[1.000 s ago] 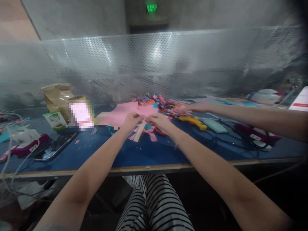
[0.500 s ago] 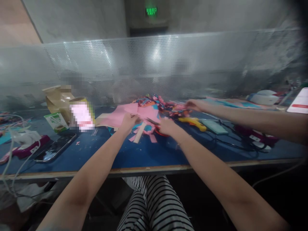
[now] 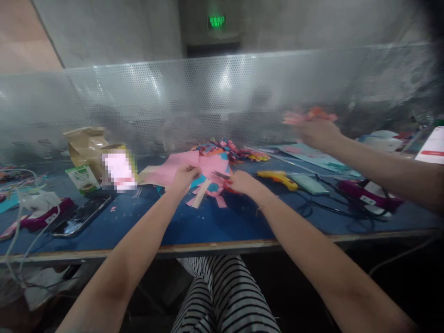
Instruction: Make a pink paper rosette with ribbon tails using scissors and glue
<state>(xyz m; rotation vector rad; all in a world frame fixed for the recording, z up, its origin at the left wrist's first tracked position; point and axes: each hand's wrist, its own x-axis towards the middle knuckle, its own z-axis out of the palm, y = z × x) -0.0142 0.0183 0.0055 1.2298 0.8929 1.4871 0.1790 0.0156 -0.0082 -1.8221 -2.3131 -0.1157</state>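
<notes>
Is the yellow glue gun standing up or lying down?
Lying down: the yellow glue gun is on its side, with barrel and handle both stretched along the blue tabletop.

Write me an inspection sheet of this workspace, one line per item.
Surface: blue tabletop, small paper bits scattered on it.
Things: pink paper lies by the left hand; scissors are in the right hand.
Clutter: scrap pile behind the paper; yellow tool to the right; dark phone and paper bag to the left.
Hands: left hand, fingers pinched, anything between them too small to tell; right hand closed on the scissors.
Cables: black cable at right, white cables at left.
Surroundings: perforated screen; another person's hand raised, holding scraps.
</notes>
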